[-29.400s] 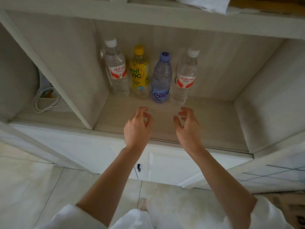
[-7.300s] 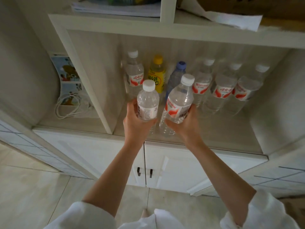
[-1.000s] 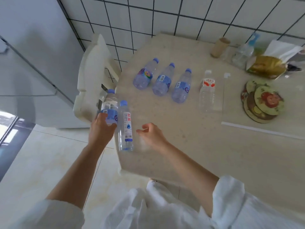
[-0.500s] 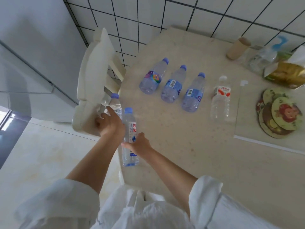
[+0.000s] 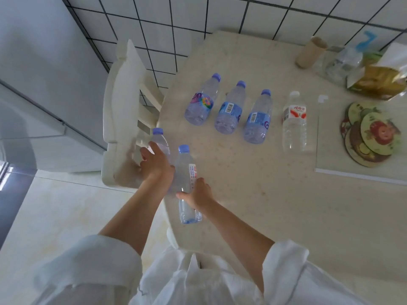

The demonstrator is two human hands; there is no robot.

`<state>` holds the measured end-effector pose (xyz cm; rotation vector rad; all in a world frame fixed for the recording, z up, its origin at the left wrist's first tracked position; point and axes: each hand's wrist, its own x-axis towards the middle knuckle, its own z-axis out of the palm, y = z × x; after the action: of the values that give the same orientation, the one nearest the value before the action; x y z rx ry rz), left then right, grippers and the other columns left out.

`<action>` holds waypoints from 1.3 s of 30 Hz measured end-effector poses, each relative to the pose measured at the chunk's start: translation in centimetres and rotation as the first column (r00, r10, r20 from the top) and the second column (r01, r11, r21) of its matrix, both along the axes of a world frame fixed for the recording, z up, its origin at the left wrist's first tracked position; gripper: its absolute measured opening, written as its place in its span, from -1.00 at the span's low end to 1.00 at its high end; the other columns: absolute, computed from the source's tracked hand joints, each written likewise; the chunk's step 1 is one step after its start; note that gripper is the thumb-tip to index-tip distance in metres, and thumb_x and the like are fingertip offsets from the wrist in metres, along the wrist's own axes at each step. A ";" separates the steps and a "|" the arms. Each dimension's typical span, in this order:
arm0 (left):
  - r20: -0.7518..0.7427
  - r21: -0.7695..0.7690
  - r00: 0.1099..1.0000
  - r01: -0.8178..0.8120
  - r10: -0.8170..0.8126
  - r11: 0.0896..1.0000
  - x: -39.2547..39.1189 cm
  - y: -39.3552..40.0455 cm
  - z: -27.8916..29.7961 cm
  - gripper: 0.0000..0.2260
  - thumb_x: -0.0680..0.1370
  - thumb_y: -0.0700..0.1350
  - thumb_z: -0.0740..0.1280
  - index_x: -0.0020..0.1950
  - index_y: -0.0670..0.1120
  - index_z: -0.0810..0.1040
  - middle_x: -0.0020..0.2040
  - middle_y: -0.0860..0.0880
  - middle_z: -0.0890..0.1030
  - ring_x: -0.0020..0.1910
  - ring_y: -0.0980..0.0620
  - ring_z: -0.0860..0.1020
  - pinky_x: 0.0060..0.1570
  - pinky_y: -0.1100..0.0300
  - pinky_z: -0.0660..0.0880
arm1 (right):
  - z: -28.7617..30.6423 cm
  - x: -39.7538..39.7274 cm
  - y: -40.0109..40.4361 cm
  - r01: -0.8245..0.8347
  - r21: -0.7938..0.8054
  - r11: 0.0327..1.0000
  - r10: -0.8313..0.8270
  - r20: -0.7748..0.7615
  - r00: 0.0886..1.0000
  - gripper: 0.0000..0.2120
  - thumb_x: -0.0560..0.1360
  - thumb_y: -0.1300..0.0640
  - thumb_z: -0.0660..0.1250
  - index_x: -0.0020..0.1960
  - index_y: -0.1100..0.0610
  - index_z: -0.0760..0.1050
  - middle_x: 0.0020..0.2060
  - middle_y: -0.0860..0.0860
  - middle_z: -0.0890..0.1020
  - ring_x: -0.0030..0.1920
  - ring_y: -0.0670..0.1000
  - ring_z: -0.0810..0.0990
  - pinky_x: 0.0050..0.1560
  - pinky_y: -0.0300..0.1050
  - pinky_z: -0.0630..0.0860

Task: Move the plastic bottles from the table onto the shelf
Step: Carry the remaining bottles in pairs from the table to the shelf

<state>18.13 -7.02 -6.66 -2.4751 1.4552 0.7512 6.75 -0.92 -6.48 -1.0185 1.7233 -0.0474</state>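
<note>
Both hands busy at the beige tabletop (image 5: pixel 275 205) edge: left hand (image 5: pixel 155 165) wraps one clear blue-capped plastic bottle (image 5: pixel 160 139), right hand (image 5: pixel 199 194) clasps another (image 5: pixel 186 172). Four bottles (shelf unseen) still wait.

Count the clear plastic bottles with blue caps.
5: three standing in a row mid-table, one in the left hand at, one in the right hand at.

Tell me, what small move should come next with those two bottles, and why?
Probably lift both straight up off the table: the left hand and right hand each already wrap a blue-capped bottle standing at its near corner.
</note>
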 end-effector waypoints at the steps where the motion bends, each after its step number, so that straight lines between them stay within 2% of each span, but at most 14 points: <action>1: -0.026 -0.016 0.999 -0.025 0.025 1.000 -0.2 0.1 0.0 -0.14 0.51 -0.01 0.42 0.57 -0.13 -0.11 0.51 -0.26 0.09 0.31 -0.29 0.42 0.22 -0.02 0.41 | -0.1 -0.5 0.1 0.019 -0.004 1.000 -0.019 0.001 1.000 -0.38 0.39 -0.01 0.48 0.28 0.25 0.29 0.23 0.19 0.45 0.26 0.16 0.42 0.05 -0.14 0.36; 3: -0.041 -0.034 0.998 -0.048 0.047 0.998 -0.2 0.3 -0.2 -0.11 0.50 0.00 0.44 0.58 -0.09 -0.14 0.52 -0.27 0.07 0.33 -0.29 0.40 0.22 -0.02 0.41 | -0.3 -1.6 0.3 0.051 -0.005 0.999 -0.051 0.005 0.999 -0.41 0.36 -0.02 0.48 0.24 0.22 0.33 0.17 0.15 0.50 0.17 0.15 0.50 0.00 -0.09 0.43; 7: -0.077 -0.033 0.995 -0.073 0.071 0.997 0.3 0.3 -0.7 -0.06 0.51 0.00 0.42 0.59 -0.09 -0.24 0.50 -0.31 0.17 0.35 -0.33 0.38 0.27 -0.07 0.39 | -0.4 -3.3 0.6 0.090 0.003 0.996 -0.090 0.035 0.995 -0.44 0.32 -0.04 0.49 0.18 0.19 0.38 0.06 0.09 0.55 0.09 0.12 0.55 -0.01 -0.04 0.54; 9: -0.084 -0.019 0.995 -0.063 0.061 0.998 0.3 0.2 -0.7 -0.07 0.52 0.00 0.40 0.58 -0.08 -0.26 0.53 -0.30 0.14 0.33 -0.35 0.41 0.25 -0.10 0.39 | -0.4 -3.9 0.7 0.108 0.009 0.994 -0.108 0.048 0.993 -0.45 0.31 -0.04 0.49 0.16 0.20 0.40 -0.01 0.07 0.55 -0.03 0.10 0.58 -0.12 -0.06 0.56; 12: -0.122 -0.019 0.991 -0.058 0.055 0.998 0.5 0.1 -0.5 -0.07 0.51 -0.04 0.42 0.58 -0.08 -0.24 0.52 -0.27 0.14 0.30 -0.36 0.43 0.20 -0.09 0.42 | 0.0 -4.4 0.8 0.150 0.030 0.988 -0.153 0.111 0.982 -0.52 0.30 0.01 0.48 0.10 0.25 0.48 -0.17 0.09 0.52 -0.26 0.08 0.50 -0.31 -0.14 0.49; 16: -0.240 -0.070 0.970 -0.052 0.034 0.996 1.6 0.4 -0.3 -0.05 0.41 -0.15 0.52 0.57 -0.08 -0.08 0.38 -0.25 0.29 0.24 -0.33 0.45 0.14 -0.08 0.44 | 0.7 -5.4 1.5 0.244 0.054 0.968 -0.249 0.165 0.954 -0.72 0.28 0.00 0.47 -0.13 0.10 0.48 -0.36 -0.01 0.46 -0.45 -0.02 0.42 -0.50 -0.30 0.32; 18: -0.312 -0.085 0.950 -0.034 0.006 0.996 1.9 0.8 0.1 -0.06 0.35 -0.17 0.56 0.54 -0.11 0.01 0.32 -0.25 0.37 0.22 -0.31 0.47 0.14 -0.07 0.46 | 1.1 -6.1 2.3 0.292 0.048 0.955 -0.296 0.173 0.939 -0.68 0.26 -0.02 0.48 -0.13 0.09 0.44 -0.33 0.00 0.49 -0.44 -0.02 0.45 -0.51 -0.30 0.34; 20: -0.357 -0.091 0.934 -0.016 -0.017 0.996 2.0 1.4 0.5 -0.08 0.33 -0.15 0.58 0.50 -0.13 0.08 0.29 -0.24 0.43 0.20 -0.28 0.48 0.08 0.00 0.43 | 1.4 -6.8 2.9 0.317 0.028 0.948 -0.317 0.177 0.932 -0.61 0.27 -0.04 0.50 -0.04 0.11 0.44 -0.27 0.02 0.55 -0.36 -0.01 0.52 -0.43 -0.27 0.42; 22: -0.414 -0.119 0.908 0.011 -0.060 0.993 1.5 2.4 0.9 -0.16 0.30 -0.12 0.59 0.44 -0.15 0.19 0.23 -0.21 0.49 0.09 -0.20 0.50 -0.03 0.10 0.38 | 1.8 -7.3 3.8 0.364 0.001 0.932 -0.358 0.170 0.918 -0.56 0.27 -0.05 0.52 0.00 0.12 0.44 -0.25 0.04 0.60 -0.34 -0.01 0.55 -0.40 -0.26 0.45; 24: -0.474 -0.143 0.877 0.007 -0.075 0.990 0.8 3.3 1.1 -0.24 0.29 -0.10 0.60 0.37 -0.14 0.28 0.13 -0.15 0.55 -0.05 -0.11 0.48 -0.08 0.16 0.36 | 2.1 -7.7 4.7 0.425 -0.020 0.905 -0.416 0.169 0.893 -0.56 0.26 -0.06 0.54 -0.03 0.08 0.42 -0.24 0.04 0.61 -0.35 -0.03 0.57 -0.48 -0.31 0.44; 28: -0.591 -0.157 0.805 -0.047 -0.056 0.986 -1.5 5.0 2.0 -0.35 0.23 -0.04 0.63 0.23 -0.09 0.43 0.01 -0.05 0.59 -0.05 -0.10 0.56 -0.09 0.15 0.44 | 2.6 -8.7 7.1 0.556 -0.045 0.830 -0.537 0.208 0.818 -0.57 0.24 -0.04 0.57 -0.07 0.05 0.40 -0.13 0.08 0.62 -0.24 0.03 0.66 -0.53 -0.30 0.43; 31: -0.644 -0.150 0.763 -0.047 -0.062 0.988 -3.8 6.3 2.7 -0.37 0.21 0.00 0.63 0.20 -0.03 0.49 0.01 -0.01 0.63 -0.02 -0.08 0.61 0.00 0.07 0.55 | 3.0 -9.8 9.4 0.637 -0.078 0.767 -0.609 0.224 0.761 -0.53 0.24 -0.02 0.57 0.00 0.08 0.42 0.02 0.12 0.62 -0.05 0.13 0.69 -0.39 -0.19 0.53; 35: -0.669 -0.205 0.727 0.023 -0.157 0.978 -7.3 8.2 3.2 -0.30 0.22 -0.03 0.64 0.29 -0.04 0.45 0.07 0.04 0.56 0.05 -0.06 0.59 0.12 0.04 0.52 | 3.9 -11.6 12.9 0.714 -0.133 0.688 -0.690 0.187 0.700 -0.49 0.28 0.03 0.55 0.08 0.17 0.40 -0.02 0.18 0.60 -0.10 0.21 0.68 -0.31 -0.01 0.54; 39: -0.737 -0.188 0.640 0.118 -0.219 0.975 -10.9 10.8 3.3 -0.35 0.23 -0.16 0.65 0.23 -0.06 0.45 0.06 0.00 0.59 -0.04 -0.02 0.62 0.07 0.04 0.56 | 4.6 -13.4 17.7 0.819 -0.153 0.554 -0.790 0.217 0.574 -0.59 0.31 0.07 0.54 0.02 0.10 0.39 -0.09 0.08 0.60 -0.22 0.07 0.62 -0.42 -0.12 0.49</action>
<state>7.27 3.79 -3.41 -2.1118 1.9875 1.8600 -6.70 16.74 -1.83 -0.2659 1.9644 -0.9272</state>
